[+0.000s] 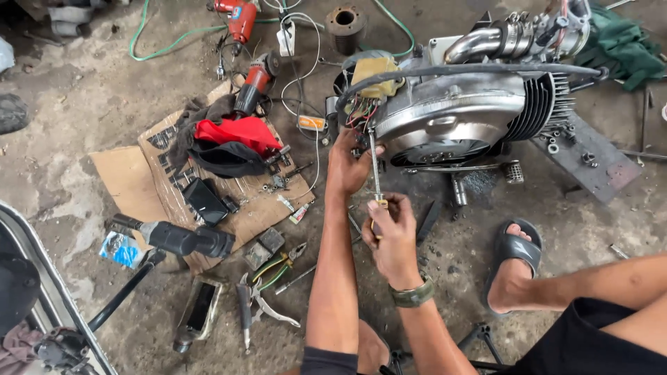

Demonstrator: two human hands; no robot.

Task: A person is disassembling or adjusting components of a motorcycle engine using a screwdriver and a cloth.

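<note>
Screwdriver (376, 182) clamped in right fingers (386, 221), tip up against engine (451, 114) on floor (76, 173); left hand (349, 167) curled at wires (361, 111) beside shaft, grip unclear; pliers (267, 305), cardboard (132, 177), grinder (256, 82) left.

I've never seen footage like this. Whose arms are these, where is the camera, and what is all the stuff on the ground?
There is only one picture, taken from a camera on the person's head looking down, so the two bare arms are the wearer's own. The right hand grips a screwdriver whose tip points up into the wiring on a small engine set on the concrete floor. The left hand rests at the same spot, beside the wires. The wearer's foot in a sandal shows to the right. Left of the arms lies a sheet of cardboard with a red cloth and small parts. Nearby are pliers, an angle grinder and a red drill.
</note>
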